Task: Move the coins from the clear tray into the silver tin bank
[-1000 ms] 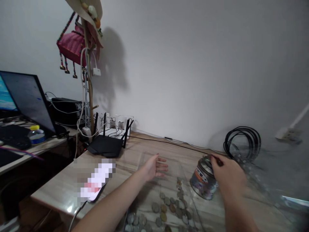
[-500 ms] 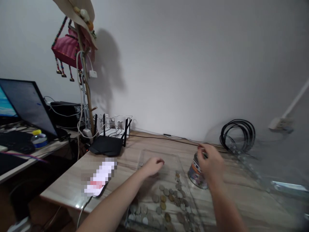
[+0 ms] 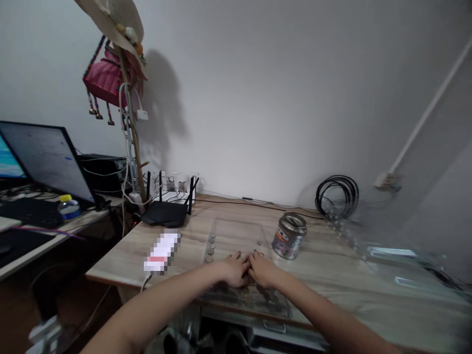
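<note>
My left hand lies low over a clear plastic tray, its fingers stretched forward. Beside it, fingertips close to the left ones, rests my right hand, also with extended fingers and palm down. Blurred coins show beneath and in front of the hands; many are hidden. A few more coins lie along the tray's left side, and a single coin is near its right edge. To the right of the tray a round metal coin tin stands upright, a slot in its lid, touched by neither hand.
A phone on a cable lies left of the tray, with a black router behind it. Coiled black cable leans by the wall. Clear plastic panels are at the right. A drawer handle shows below the table's front edge.
My right hand has left the tin and come down over the tray beside my left hand. My left hand has moved nearer to me. The view has shifted, and the coins are now largely covered.
</note>
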Available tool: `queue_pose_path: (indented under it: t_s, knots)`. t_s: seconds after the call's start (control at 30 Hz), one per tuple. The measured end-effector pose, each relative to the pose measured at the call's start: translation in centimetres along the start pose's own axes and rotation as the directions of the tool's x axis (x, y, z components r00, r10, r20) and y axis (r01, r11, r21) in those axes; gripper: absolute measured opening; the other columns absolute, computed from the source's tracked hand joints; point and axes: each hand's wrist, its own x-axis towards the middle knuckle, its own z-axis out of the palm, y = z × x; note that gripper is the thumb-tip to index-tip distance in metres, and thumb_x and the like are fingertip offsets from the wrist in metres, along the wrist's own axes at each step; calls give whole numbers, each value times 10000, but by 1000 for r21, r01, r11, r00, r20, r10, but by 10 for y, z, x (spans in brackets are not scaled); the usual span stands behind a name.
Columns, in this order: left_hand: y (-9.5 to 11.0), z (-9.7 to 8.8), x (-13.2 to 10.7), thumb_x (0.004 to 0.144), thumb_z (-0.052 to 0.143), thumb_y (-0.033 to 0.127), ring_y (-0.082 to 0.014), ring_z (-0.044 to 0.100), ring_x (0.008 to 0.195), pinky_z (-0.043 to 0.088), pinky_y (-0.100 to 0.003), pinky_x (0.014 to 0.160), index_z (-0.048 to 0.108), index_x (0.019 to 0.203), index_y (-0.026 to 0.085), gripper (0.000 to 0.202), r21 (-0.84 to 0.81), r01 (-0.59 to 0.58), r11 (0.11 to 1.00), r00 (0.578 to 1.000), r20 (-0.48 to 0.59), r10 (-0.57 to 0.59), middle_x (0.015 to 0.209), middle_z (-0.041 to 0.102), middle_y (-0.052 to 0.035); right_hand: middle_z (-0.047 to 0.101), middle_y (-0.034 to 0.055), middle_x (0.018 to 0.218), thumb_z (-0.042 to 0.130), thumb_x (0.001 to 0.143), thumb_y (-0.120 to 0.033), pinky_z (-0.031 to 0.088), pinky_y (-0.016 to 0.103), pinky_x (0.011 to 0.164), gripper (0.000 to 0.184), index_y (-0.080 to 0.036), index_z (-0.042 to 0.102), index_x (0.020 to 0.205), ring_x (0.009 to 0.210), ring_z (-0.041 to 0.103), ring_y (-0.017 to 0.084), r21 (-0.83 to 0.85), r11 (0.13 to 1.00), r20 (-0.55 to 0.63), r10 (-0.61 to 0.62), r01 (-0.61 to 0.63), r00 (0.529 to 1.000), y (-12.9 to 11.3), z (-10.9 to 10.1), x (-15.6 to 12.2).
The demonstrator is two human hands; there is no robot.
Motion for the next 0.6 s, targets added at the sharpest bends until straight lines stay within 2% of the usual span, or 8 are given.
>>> queue_pose_path:
  t_s: [0.07,0.13,0.27,0.37,0.5,0.6]
  knots:
    - [7,1,-9,759,432,335,-269,406,1144,334,-370,929,470,1174,134,463,19,-14,1000,998,-61,15,1258,430,-151,552,199,1096,421,750,-262,371,347,835,402,-74,566,1074,1014,501,274,12,1000,29,-15,15,999,-2,-8,-9]
    - [13,1,-13,739,452,326,-250,496,1022,396,-329,850,548,1062,122,394,6,32,999,996,-89,-31,1116,527,-153,579,173,1044,492,697,-288,403,307,763,394,-96,585,1028,936,539,250,25,999,58,-26,24,998,-4,-16,-13]
    - [29,4,-12,719,477,340,-229,548,910,434,-288,752,557,1057,129,406,-53,135,989,985,-99,-140,1030,568,-144,637,76,897,656,506,-280,419,242,611,465,-148,614,950,782,580,201,34,998,166,-59,54,984,-4,-28,-14]
    - [42,8,-13,764,414,309,-209,562,883,431,-276,741,588,1019,144,350,-79,248,966,955,-148,-257,1018,580,-133,645,17,734,689,434,-206,407,224,562,333,-173,654,764,690,584,177,17,997,233,-79,77,969,-5,-31,-15]
    - [50,12,-19,784,373,287,-217,576,868,430,-283,738,633,934,126,340,-136,309,941,914,-230,-333,993,594,-148,649,49,741,673,447,-111,414,241,604,252,-154,648,694,737,587,198,-8,999,204,-47,50,978,-9,-27,-20]
    - [50,12,-22,766,398,282,-237,587,854,434,-299,719,648,896,127,322,-191,327,925,904,-223,-366,960,614,-158,653,87,795,673,441,-80,431,267,639,279,-139,641,712,782,590,223,-14,1000,184,1,1,983,-12,-25,-21]
